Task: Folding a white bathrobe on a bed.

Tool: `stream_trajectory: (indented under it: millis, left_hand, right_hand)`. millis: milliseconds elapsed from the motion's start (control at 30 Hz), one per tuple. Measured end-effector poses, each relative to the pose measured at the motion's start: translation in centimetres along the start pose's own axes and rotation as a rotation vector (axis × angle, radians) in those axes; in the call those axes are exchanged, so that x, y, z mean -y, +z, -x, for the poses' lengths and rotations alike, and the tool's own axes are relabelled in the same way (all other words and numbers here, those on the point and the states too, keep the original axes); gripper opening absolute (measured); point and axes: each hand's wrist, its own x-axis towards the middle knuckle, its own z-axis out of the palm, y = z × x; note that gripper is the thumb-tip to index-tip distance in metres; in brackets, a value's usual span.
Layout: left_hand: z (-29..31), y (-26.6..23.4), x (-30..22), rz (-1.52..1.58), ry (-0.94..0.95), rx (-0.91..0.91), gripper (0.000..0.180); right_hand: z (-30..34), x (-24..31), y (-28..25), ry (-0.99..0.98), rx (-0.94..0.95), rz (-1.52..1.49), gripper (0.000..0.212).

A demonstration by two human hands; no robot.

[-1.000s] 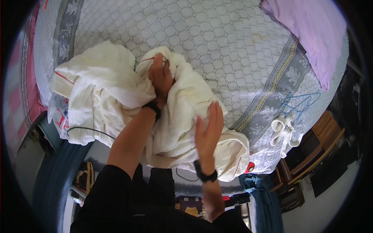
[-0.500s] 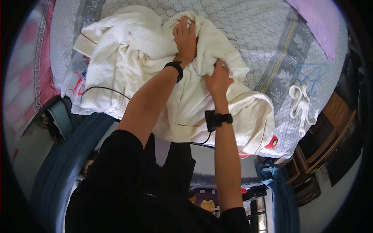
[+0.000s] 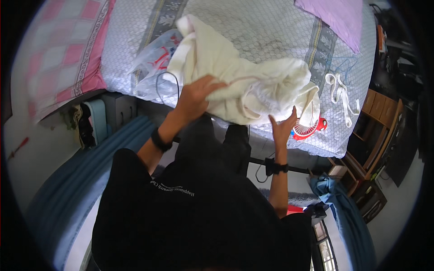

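Note:
A cream plush bathrobe [image 3: 217, 49] lies bunched along the near edge of the bed, its right part smeared by motion. My left hand [image 3: 195, 97] is at its near left edge, with fingers closed on the fabric, though slightly blurred. Beside the robe's near right part, my right hand [image 3: 284, 126] has thumb and fingers apart and holds nothing. Close to that hand lies a small red handheld fan [image 3: 305, 129] with a white grille, partly under the robe. A loose white fabric belt [image 3: 339, 92] lies farther right.
A clear plastic bag [image 3: 151, 65] with red print touches the robe's left side, near a black cable [image 3: 158, 86]. Blue wire hangers [image 3: 346, 67] and a lilac cloth [image 3: 337, 18] lie on the right of the bed [image 3: 262, 27]. Pink checked bedding [image 3: 74, 49] is at left.
Both hands have drawn back toward me from the robe's middle. The robe is gathered narrower and its right part has shifted. My right hand has let go, and the fan shows more.

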Motion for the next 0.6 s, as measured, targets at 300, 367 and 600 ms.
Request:
stream_trajectory:
  millis: [300,367,600]
  left_hand:
    - [9.6,-12.2,-12.2,-0.018,0.397,-0.241,0.027]
    - [10.8,-14.3,-12.2,-0.091,0.416,-0.360,0.024]
    - [14.4,-21.2,-12.7,-0.364,0.328,-0.806,0.019]
  right_hand:
    - [8.4,15.1,1.1,-0.605,0.056,-0.031,0.039]
    - [8.6,16.9,1.5,-0.589,0.010,-0.025,0.034]
    - [7.8,14.5,1.3,-0.592,-0.322,-0.119,0.035]
